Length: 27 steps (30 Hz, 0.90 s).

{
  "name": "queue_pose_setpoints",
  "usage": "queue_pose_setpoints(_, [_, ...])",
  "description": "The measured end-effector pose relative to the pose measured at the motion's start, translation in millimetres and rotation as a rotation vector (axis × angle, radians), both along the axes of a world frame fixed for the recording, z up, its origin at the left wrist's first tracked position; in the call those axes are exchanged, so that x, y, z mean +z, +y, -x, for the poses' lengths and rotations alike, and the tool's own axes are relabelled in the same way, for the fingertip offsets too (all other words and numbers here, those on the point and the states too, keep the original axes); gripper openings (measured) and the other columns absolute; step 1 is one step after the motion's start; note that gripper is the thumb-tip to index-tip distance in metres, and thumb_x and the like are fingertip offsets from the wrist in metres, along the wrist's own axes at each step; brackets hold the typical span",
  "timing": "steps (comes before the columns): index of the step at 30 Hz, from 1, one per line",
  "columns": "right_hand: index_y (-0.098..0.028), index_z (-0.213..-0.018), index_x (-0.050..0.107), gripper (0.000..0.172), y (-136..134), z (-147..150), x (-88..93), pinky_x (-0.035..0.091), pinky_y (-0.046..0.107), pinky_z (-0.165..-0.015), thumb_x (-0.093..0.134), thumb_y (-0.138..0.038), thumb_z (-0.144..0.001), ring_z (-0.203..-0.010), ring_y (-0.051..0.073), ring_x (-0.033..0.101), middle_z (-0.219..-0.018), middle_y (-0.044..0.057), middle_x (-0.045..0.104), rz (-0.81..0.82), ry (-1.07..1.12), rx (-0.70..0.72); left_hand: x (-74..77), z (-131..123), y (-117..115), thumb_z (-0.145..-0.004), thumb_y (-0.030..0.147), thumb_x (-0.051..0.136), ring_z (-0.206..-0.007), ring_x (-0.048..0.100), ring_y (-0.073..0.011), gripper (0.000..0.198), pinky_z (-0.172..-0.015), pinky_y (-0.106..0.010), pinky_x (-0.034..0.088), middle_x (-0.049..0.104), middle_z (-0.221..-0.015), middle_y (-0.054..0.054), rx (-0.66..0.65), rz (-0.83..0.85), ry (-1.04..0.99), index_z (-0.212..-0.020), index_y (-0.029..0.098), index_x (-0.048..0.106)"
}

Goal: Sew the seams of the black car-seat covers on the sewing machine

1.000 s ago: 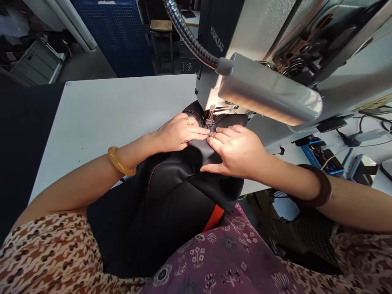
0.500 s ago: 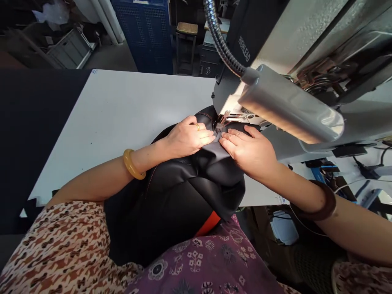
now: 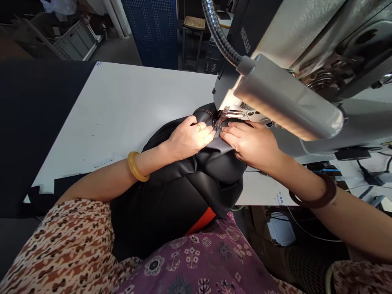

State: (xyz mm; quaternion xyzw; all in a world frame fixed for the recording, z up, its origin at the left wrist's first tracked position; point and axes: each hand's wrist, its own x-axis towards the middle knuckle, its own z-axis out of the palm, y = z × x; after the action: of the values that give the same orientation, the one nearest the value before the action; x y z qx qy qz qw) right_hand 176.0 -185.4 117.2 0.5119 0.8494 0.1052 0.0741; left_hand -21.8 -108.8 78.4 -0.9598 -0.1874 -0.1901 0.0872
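Note:
Black, smooth leather-like material (image 3: 171,196), with some red stitching and a red strip at its lower edge, lies bunched under a sewing machine (image 3: 234,104). To the left of the presser foot (image 3: 218,121), my left hand (image 3: 192,136) is closed on the material, fingertips close to the foot. My right hand (image 3: 251,141) grips the same piece just right of the foot, its fingers bent. A narrow gap separates the two hands' fingertips. The material's underside and my thumbs are largely hidden.
A grey lamp (image 3: 290,98) on a flexible metal neck hangs over my right hand. The white tabletop (image 3: 131,102) stretches left toward a dark surface (image 3: 36,114). Behind stand a blue cabinet (image 3: 153,32) and a stool (image 3: 194,23). Cables lie at the right.
The view has shifted slightly. My right hand's fingers are more bent and bunched on the material, its thumb more tucked in. My left hand stays beside the presser foot.

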Motion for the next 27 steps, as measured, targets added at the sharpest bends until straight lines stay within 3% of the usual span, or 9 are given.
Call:
queue_pose_setpoints(3, [-0.011,-0.111,0.062,0.037,-8.0,9.2,6.8,0.037,0.040,-0.095,0.045,-0.033,-0.087,-0.110,0.025,0.056,-0.117,0.010,0.065,0.057,0.123,-0.011,2.8,0.7,1.0,-0.097,0.013,0.021,-0.079,0.063,-0.0185,0.044,-0.069,-0.036,0.041,0.071,-0.094,-0.004,-0.033,-0.076,0.080,-0.102,0.016,0.065])
queue_pose_setpoints(6, [-0.009,-0.102,0.065,0.056,-19.5,25.8,1.3,0.038,0.044,-0.093,0.039,-0.057,-0.089,-0.104,0.029,0.058,-0.106,0.014,0.068,-0.015,0.151,-0.040,6.4,1.3,3.5,-0.097,0.015,0.022,-0.081,0.064,-0.0199,0.044,-0.074,-0.037,0.045,0.071,-0.096,-0.005,-0.057,-0.059,0.116,-0.097,0.017,0.066])
queue_pose_setpoints(12, [-0.008,-0.113,0.062,0.042,-33.7,34.0,-27.1,0.032,0.050,-0.099,0.027,-0.025,-0.096,-0.114,0.030,0.055,-0.116,0.015,0.065,-0.263,0.027,-0.004,12.5,-2.2,-4.0,-0.095,0.015,0.019,-0.084,0.066,-0.0194,0.050,-0.081,-0.036,0.050,0.071,-0.103,-0.008,-0.018,0.032,0.145,-0.097,0.016,0.069])
queue_pose_setpoints(18, [-0.009,-0.110,0.063,0.038,-25.9,20.6,-26.5,0.036,0.046,-0.094,0.031,-0.022,-0.095,-0.113,0.029,0.056,-0.113,0.013,0.067,-0.243,0.051,0.018,9.6,-10.4,-15.3,-0.094,0.008,0.014,-0.086,0.066,-0.0184,0.055,-0.080,-0.033,0.051,0.071,-0.107,-0.009,0.080,-0.140,0.212,-0.102,0.013,0.068])
queue_pose_setpoints(22, [-0.011,-0.102,0.066,0.035,-19.1,13.9,-25.6,0.038,0.041,-0.090,0.033,-0.021,-0.094,-0.106,0.025,0.059,-0.110,0.010,0.068,-0.271,0.052,0.039,0.3,-15.6,-18.6,-0.094,0.007,0.021,-0.083,0.066,-0.0179,0.048,-0.076,-0.030,0.050,0.072,-0.099,-0.010,0.130,-0.264,0.149,-0.099,0.011,0.068])
queue_pose_setpoints(27, [-0.014,-0.100,0.065,0.037,-14.2,9.0,-23.7,0.039,0.042,-0.089,0.030,-0.020,-0.094,-0.102,0.024,0.060,-0.108,0.009,0.068,-0.190,0.052,0.017,-6.7,-16.8,-19.6,-0.093,0.007,0.028,-0.075,0.066,-0.0168,0.041,-0.068,-0.027,0.047,0.072,-0.097,-0.011,0.150,-0.411,0.083,-0.089,0.011,0.069])
